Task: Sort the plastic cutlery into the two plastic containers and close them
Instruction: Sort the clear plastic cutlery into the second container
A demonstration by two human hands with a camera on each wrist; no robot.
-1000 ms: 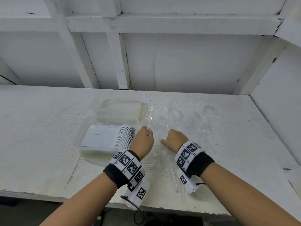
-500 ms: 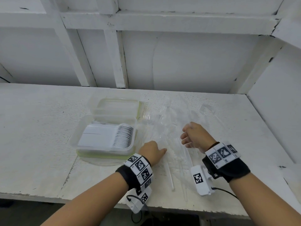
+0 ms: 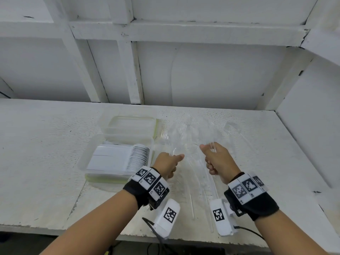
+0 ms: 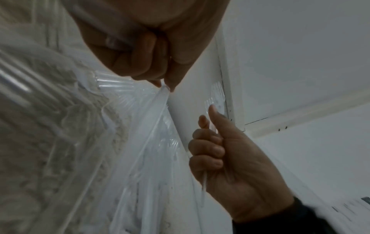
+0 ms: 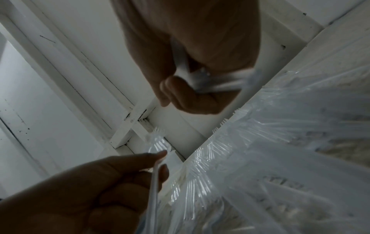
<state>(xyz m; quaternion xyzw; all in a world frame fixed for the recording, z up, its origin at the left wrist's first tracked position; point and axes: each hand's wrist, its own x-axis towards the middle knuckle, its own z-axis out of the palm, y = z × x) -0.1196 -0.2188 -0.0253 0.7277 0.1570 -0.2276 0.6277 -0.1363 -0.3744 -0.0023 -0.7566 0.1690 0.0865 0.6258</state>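
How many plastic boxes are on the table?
2. The container of white spoons sits nearer the person, left of the left hand. The empty container lies just behind it, toward the wall. Lids are not clearly distinguishable.

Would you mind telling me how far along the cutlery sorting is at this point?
Partly done. The near container already holds a packed row of white spoons. In hand: the left hand and right hand each grip clear forks. Left: the fork pile on the table, the empty far container, and both lids.
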